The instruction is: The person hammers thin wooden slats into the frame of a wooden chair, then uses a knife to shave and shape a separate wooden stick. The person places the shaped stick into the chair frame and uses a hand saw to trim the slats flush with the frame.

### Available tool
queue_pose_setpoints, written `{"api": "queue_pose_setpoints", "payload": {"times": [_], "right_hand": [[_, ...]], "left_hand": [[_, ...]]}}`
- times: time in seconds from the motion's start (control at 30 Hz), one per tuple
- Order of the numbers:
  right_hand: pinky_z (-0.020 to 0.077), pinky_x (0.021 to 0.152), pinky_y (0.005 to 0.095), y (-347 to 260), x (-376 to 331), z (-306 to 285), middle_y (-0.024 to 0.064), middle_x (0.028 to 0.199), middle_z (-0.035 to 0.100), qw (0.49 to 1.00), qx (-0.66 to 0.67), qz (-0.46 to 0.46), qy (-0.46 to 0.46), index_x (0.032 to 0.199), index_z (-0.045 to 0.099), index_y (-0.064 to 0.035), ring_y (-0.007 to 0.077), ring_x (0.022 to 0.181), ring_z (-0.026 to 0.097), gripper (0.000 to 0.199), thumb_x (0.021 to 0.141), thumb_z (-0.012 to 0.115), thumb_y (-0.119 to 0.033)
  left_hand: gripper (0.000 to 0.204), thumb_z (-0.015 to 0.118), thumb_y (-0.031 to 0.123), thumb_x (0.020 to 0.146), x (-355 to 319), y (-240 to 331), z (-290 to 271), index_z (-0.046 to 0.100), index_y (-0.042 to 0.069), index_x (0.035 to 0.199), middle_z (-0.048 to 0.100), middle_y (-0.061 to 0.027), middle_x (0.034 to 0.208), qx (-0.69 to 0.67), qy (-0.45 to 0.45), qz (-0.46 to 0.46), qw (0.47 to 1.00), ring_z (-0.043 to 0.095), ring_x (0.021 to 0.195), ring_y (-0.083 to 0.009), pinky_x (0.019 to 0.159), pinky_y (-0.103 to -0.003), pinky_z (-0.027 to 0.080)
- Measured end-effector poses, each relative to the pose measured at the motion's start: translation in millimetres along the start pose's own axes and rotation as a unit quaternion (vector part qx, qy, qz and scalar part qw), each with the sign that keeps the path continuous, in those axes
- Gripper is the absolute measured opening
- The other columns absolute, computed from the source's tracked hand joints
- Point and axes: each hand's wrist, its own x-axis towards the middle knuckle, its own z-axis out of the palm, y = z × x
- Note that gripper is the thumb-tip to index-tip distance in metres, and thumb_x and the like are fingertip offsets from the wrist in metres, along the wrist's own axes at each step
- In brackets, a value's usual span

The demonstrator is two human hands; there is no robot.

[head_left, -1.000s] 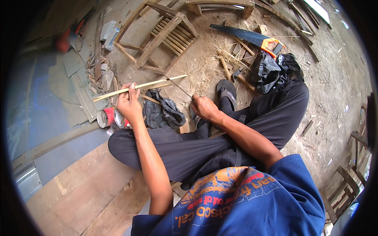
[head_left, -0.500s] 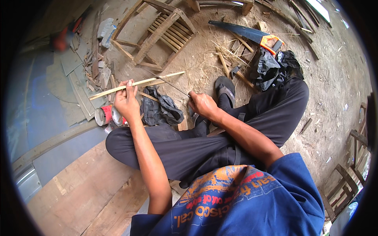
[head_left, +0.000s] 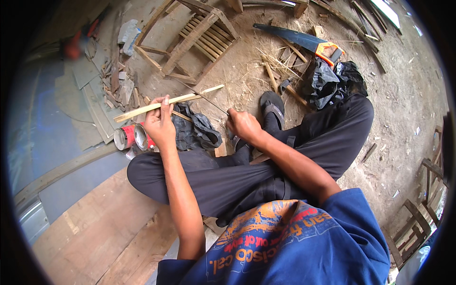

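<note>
My left hand (head_left: 160, 122) is closed around a pale split bamboo strip (head_left: 137, 111), thumb on top and fingers beneath. The strip slants up to the right across my front. In my right fist (head_left: 244, 126) is a knife (head_left: 211, 102) with a long, thin dark blade; my fingers hide its handle. The blade points up and left and crosses the strip near its right part. Whether its edge bites into the strip, I cannot tell. Below the strip, a crumpled black plastic bag (head_left: 206, 132) lies on the ground by my crossed legs.
A slatted wooden frame (head_left: 187, 50) stands ahead. A handsaw with an orange handle (head_left: 304, 39), a hammer (head_left: 295, 94), shavings (head_left: 256, 71) and another black bag (head_left: 327, 83) lie at right. Red cans (head_left: 125, 137) stand at left beside boards (head_left: 95, 111).
My left hand has shifted slightly right, and the strip has turned so a broader side shows. My right hand and the knife have hardly moved.
</note>
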Motion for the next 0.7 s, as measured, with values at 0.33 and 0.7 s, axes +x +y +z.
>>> {"api": "queue_pose_setpoints", "payload": {"times": [0.33, 0.7], "right_hand": [[0.0529, 0.065, 0.0556, 5.3, 2.1, 0.5, 0.0271, 0.072, 0.064, 0.999, 0.01, -0.027, 0.014, 0.1, 0.054, -0.0039, 0.0459, 0.071, 0.066, 0.022, 0.088, 0.062, -0.021], [0.0528, 0.071, 0.0547, -10.5, -1.3, -6.8, 0.0266, 0.076, 0.065, 0.992, 0.084, -0.085, 0.032, 0.102, 0.056, -0.0009, 0.0464, 0.078, 0.066, 0.025, 0.089, 0.062, -0.022]], "left_hand": [[0.016, 0.066, 0.005, 0.096, -12.4, 4.8, 6.0, 0.063, -0.006, 0.107, 0.069, -0.0121, 0.107, 0.001, -0.035, -0.001, 0.999, 0.065, 0.098, -0.0126, 0.081, -0.025, 0.056], [0.012, 0.064, 0.003, 0.096, -11.3, 8.0, 13.1, 0.063, -0.006, 0.105, 0.069, -0.0103, 0.106, 0.008, -0.042, 0.013, 0.999, 0.065, 0.097, -0.0125, 0.081, -0.026, 0.057]]}}
